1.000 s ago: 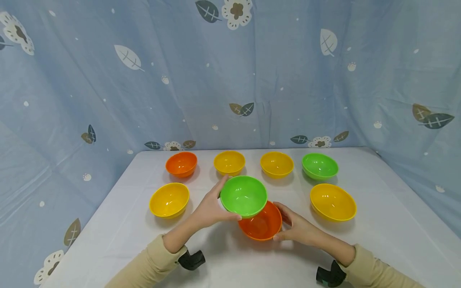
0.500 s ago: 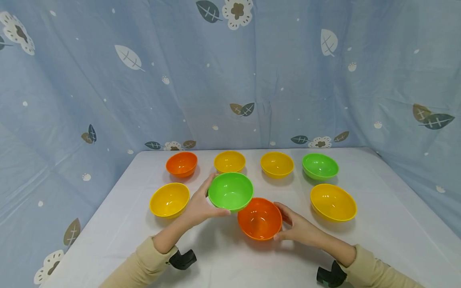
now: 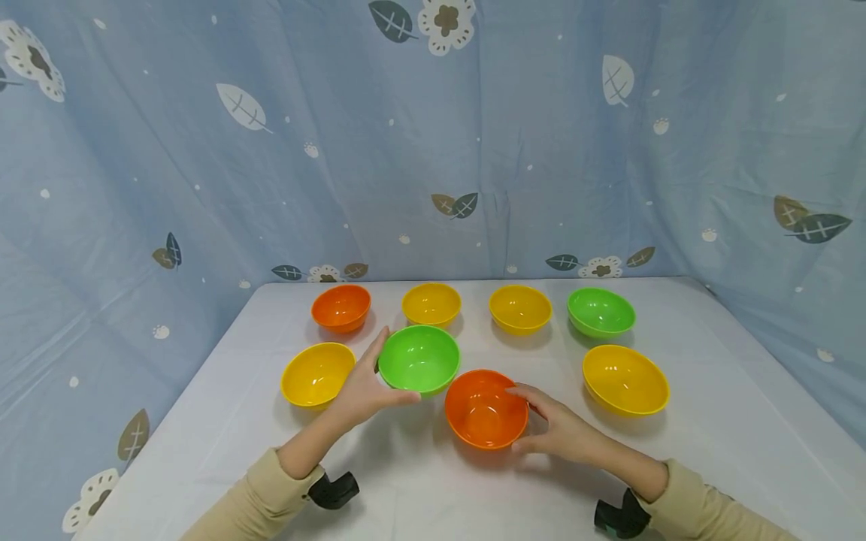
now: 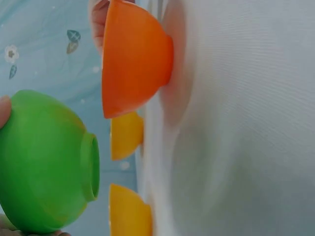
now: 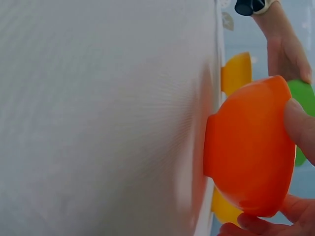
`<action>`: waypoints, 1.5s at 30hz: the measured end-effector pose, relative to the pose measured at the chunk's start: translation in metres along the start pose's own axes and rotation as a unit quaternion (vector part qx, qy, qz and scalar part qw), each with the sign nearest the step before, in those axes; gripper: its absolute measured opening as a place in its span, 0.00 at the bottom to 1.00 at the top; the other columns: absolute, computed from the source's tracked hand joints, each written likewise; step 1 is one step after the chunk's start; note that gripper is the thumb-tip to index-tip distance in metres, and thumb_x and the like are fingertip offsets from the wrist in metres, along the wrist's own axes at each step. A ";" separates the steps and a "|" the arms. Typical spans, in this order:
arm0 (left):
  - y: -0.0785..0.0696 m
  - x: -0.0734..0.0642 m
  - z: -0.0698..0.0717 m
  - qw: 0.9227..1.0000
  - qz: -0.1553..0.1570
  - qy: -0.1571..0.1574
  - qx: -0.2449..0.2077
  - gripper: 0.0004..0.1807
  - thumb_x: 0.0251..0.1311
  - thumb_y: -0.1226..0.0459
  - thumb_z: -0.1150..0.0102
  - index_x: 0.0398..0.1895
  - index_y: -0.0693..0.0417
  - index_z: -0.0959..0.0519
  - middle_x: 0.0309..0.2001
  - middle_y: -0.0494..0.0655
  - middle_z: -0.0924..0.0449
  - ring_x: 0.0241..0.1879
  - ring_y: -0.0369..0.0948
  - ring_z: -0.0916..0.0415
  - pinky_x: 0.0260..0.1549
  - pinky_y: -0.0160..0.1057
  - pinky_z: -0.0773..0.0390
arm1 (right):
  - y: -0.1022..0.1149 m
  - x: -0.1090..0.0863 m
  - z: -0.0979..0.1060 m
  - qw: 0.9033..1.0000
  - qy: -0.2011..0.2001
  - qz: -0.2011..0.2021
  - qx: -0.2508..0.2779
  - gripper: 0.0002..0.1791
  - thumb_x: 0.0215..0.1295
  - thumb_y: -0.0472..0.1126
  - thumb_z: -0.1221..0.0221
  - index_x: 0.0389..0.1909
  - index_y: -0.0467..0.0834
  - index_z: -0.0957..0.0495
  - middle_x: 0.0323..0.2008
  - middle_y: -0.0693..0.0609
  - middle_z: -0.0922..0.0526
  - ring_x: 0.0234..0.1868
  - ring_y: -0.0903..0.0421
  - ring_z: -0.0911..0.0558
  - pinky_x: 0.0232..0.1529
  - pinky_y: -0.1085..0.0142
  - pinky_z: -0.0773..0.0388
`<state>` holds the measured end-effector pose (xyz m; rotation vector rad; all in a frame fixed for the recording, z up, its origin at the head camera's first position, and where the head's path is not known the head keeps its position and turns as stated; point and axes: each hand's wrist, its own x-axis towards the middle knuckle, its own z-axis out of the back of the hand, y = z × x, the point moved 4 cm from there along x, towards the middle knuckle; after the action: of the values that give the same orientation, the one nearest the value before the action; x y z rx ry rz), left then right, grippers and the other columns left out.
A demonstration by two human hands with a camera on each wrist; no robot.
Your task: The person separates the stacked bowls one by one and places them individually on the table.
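My left hand [image 3: 362,392] grips a green bowl [image 3: 419,361] by its left side, thumb at the near rim and fingers at the far side. In the left wrist view the green bowl [image 4: 49,162] hangs above the white table, its foot ring apart from the cloth. An orange bowl [image 3: 485,409] stands right of it and nearer to me. Around the orange bowl's right side curls my right hand [image 3: 558,430]. Up close in the right wrist view, my thumb presses the rim of the orange bowl [image 5: 251,147] and my fingers lie against its other side.
Along the back of the white table [image 3: 433,503] stand another orange bowl [image 3: 341,309], two yellow bowls [image 3: 431,304] and a second green bowl [image 3: 601,312]. Larger yellow bowls sit at left [image 3: 318,376] and right [image 3: 625,380]. A blue patterned curtain [image 3: 433,150] hangs behind.
My left hand has carried the green bowl to the left, out from over the orange bowl's rim. My right hand stays at the orange bowl, which has shifted slightly left.
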<state>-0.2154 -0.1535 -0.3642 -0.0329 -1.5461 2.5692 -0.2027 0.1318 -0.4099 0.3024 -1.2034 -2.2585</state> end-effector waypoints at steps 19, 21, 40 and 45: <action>0.012 0.000 -0.005 1.000 0.016 -0.005 -0.011 0.64 0.33 0.56 0.23 0.71 0.60 0.55 0.70 0.57 0.53 0.67 0.54 0.50 0.62 0.56 0.43 | 0.002 -0.002 0.004 0.999 -0.015 0.008 -0.033 0.39 0.48 0.48 0.32 0.57 0.35 0.36 0.62 0.31 0.39 0.62 0.34 0.38 0.58 0.45 0.39; 0.014 0.001 -0.006 1.000 0.020 -0.005 -0.007 0.64 0.33 0.55 0.24 0.71 0.60 0.55 0.70 0.57 0.53 0.67 0.54 0.50 0.62 0.56 0.43 | 0.002 -0.002 0.004 0.999 -0.020 0.008 -0.037 0.39 0.47 0.48 0.32 0.57 0.35 0.36 0.62 0.31 0.39 0.62 0.34 0.37 0.58 0.45 0.39; 0.028 0.000 -0.013 0.995 0.060 -0.024 0.080 0.65 0.28 0.48 0.24 0.71 0.55 0.52 0.69 0.53 0.47 0.63 0.54 0.41 0.57 0.57 0.37 | 0.000 -0.005 0.010 0.999 -0.032 -0.011 -0.043 0.40 0.47 0.49 0.31 0.57 0.34 0.36 0.62 0.31 0.38 0.61 0.34 0.37 0.58 0.46 0.38; 0.033 -0.001 -0.016 0.995 0.044 -0.005 0.091 0.65 0.29 0.48 0.24 0.71 0.57 0.53 0.69 0.54 0.47 0.64 0.53 0.42 0.60 0.56 0.39 | 0.000 -0.006 0.012 0.998 -0.036 -0.015 -0.048 0.41 0.46 0.49 0.31 0.58 0.34 0.36 0.62 0.32 0.38 0.61 0.35 0.36 0.58 0.46 0.38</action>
<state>-0.2162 -0.1548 -0.4005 -0.0683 -1.3348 2.7727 -0.2027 0.1430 -0.4033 0.2061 -1.1283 -2.3628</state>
